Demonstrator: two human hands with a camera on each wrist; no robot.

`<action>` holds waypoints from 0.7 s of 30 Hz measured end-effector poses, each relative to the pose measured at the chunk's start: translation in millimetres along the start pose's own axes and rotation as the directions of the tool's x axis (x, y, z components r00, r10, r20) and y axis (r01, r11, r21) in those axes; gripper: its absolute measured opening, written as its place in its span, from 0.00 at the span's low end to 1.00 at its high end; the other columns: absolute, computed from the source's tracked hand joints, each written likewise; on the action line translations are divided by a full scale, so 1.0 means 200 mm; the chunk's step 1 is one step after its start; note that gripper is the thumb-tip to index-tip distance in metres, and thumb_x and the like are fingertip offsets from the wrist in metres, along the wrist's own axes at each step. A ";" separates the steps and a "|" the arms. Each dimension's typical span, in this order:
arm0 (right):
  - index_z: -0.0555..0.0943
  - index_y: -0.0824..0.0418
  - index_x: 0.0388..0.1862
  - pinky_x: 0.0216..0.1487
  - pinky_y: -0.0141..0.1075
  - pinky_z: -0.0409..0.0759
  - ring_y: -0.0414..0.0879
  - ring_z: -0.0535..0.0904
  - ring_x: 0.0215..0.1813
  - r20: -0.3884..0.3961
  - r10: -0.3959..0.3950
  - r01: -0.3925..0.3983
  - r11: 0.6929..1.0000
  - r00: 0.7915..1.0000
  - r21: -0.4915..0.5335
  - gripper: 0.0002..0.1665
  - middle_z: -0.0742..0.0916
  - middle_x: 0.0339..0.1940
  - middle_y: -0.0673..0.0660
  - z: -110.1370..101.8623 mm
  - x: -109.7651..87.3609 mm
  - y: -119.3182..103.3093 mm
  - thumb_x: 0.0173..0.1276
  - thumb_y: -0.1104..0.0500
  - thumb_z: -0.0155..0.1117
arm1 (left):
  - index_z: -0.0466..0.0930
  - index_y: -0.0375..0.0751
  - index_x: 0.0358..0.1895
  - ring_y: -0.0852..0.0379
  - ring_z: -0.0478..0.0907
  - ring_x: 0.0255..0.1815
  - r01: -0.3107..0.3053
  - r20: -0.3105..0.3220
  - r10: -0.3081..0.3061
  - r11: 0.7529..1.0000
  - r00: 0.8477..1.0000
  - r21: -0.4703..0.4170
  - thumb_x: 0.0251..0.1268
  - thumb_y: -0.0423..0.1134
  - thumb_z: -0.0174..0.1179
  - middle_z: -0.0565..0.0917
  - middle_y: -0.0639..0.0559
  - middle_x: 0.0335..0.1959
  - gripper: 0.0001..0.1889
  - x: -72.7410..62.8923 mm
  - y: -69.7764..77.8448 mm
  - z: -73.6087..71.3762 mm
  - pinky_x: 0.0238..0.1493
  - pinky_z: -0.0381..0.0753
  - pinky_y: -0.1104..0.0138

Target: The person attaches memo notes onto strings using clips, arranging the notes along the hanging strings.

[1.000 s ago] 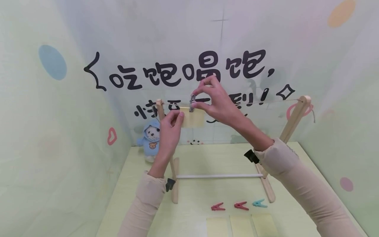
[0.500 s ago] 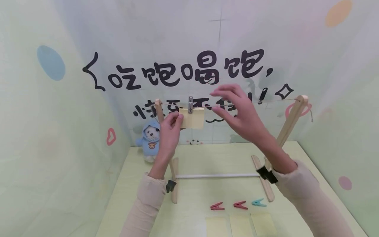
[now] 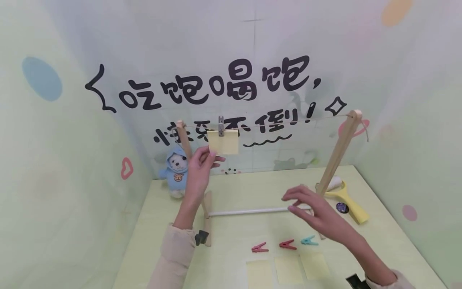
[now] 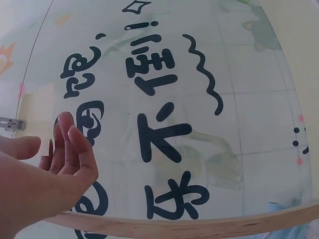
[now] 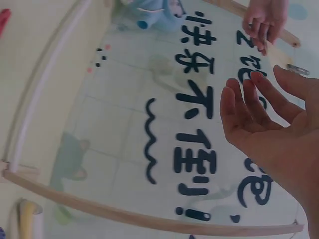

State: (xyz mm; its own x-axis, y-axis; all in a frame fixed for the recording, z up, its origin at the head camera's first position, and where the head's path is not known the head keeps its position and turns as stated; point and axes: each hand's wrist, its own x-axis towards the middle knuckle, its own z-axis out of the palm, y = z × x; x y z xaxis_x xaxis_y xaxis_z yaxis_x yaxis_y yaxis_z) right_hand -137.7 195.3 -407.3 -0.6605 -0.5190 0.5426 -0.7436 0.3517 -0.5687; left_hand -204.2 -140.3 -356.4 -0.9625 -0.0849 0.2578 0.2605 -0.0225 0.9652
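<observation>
A pale yellow paper note (image 3: 228,143) hangs from a string (image 3: 274,123) by a grey metal clip (image 3: 221,126) at its top edge. My left hand (image 3: 199,168) is at the note's lower left corner, which the thumb overlaps in the head view. In the left wrist view, that hand's thumb and loosely bent fingers (image 4: 84,152) stand apart. My right hand (image 3: 321,210) is in the air before the frame's right side, fingers spread and relaxed, holding nothing. The string runs between two wooden posts (image 3: 337,154).
Two red clothespins (image 3: 287,244) and a blue one (image 3: 309,240) lie on the table above several yellow notes (image 3: 288,269). A plush toy (image 3: 177,172) sits at back left. Behind the right post lies a yellow-handled roller (image 3: 351,204). A white rod (image 3: 249,211) joins the frame's feet.
My right hand has let go of the clip and come down to the right. My left hand has slid down to the note's lower corner, its fingers loosened. The view has shifted slightly.
</observation>
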 end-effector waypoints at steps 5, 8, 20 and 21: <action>0.86 0.55 0.58 0.50 0.31 0.88 0.39 0.83 0.57 0.068 0.066 -0.069 0.997 0.995 0.040 0.20 0.87 0.56 0.55 0.09 -0.19 0.09 0.74 0.74 0.70 | 0.76 0.31 0.68 0.64 0.89 0.46 -0.017 -0.007 0.017 1.000 1.000 -0.022 0.89 0.33 0.53 0.87 0.30 0.61 0.14 -0.01 -0.05 -0.03 0.55 0.88 0.66; 0.86 0.56 0.58 0.48 0.33 0.89 0.36 0.83 0.58 0.123 0.093 -0.103 0.992 0.988 0.076 0.17 0.87 0.55 0.57 0.14 -0.27 0.12 0.77 0.72 0.68 | 0.76 0.31 0.67 0.62 0.90 0.46 -0.015 -0.021 0.014 1.000 1.000 -0.027 0.89 0.33 0.53 0.88 0.31 0.60 0.14 -0.04 -0.10 -0.05 0.53 0.87 0.68; 0.84 0.54 0.55 0.44 0.34 0.88 0.37 0.83 0.55 0.135 0.092 -0.111 0.984 0.987 0.137 0.18 0.86 0.51 0.50 0.29 -0.46 0.24 0.76 0.74 0.67 | 0.79 0.28 0.64 0.58 0.85 0.39 0.082 0.215 -0.175 0.921 0.961 0.380 0.83 0.42 0.63 0.88 0.40 0.49 0.20 -0.61 -0.85 -0.02 0.39 0.85 0.67; 0.84 0.54 0.55 0.44 0.35 0.88 0.37 0.83 0.55 0.143 0.093 -0.114 0.982 0.985 0.151 0.17 0.86 0.51 0.51 0.31 -0.47 0.25 0.76 0.74 0.67 | 0.78 0.28 0.64 0.60 0.84 0.37 0.095 0.246 -0.216 0.900 0.945 0.425 0.81 0.43 0.65 0.88 0.40 0.47 0.22 -0.69 -0.91 0.00 0.37 0.84 0.67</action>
State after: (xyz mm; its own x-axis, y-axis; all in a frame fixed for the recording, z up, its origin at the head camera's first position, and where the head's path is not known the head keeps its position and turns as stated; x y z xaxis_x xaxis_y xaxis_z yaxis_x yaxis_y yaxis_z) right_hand -105.3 213.9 -525.0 -0.7049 -0.5903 0.3934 -0.6388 0.2870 -0.7139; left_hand -119.7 -125.0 -567.6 -0.9844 0.1700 0.0462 0.1110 0.3951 0.9119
